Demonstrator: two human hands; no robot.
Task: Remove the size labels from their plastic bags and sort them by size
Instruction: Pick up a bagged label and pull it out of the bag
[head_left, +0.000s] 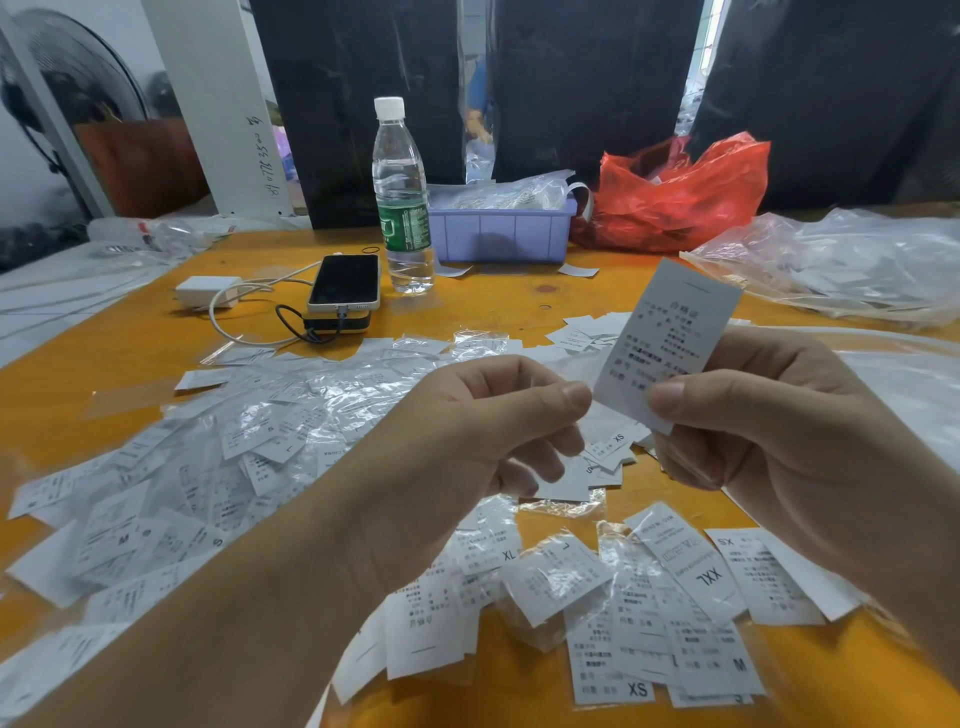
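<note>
A: What's the state of the size label (670, 338) right now?

B: It stands almost upright above the table (130, 343), out of its bag as far as I can see. The right hand (779, 415) pinches its lower edge between thumb and curled fingers. The left hand (483, 421) sits just beside it, fingers loosely curled, thumb tip close to the label's lower left corner. Whether it touches the label, or holds a scrap of clear film, I cannot tell.

A: So what makes this step go well?

B: I'd read the size letter before letting go. The printed face is turned toward the camera, but the size mark looks hidden near the thumb, so sliding the grip down or tilting the label should expose it. Then lay it on the matching group rather than back on the loose ones.

A: Are there groups yet?

B: Not clearly. Labels marked XS (638, 689), XL (509, 555), XXL (709, 577) and M (739, 664) lie mixed below the hands, some under crinkled plastic bags (332, 395), with a larger heap on the left.

A: And farther out?

B: A water bottle (400, 197), a phone (344, 283) on its cable, a lilac bin (501, 234) and a red bag (680, 192) stand well apart at the back.
</note>
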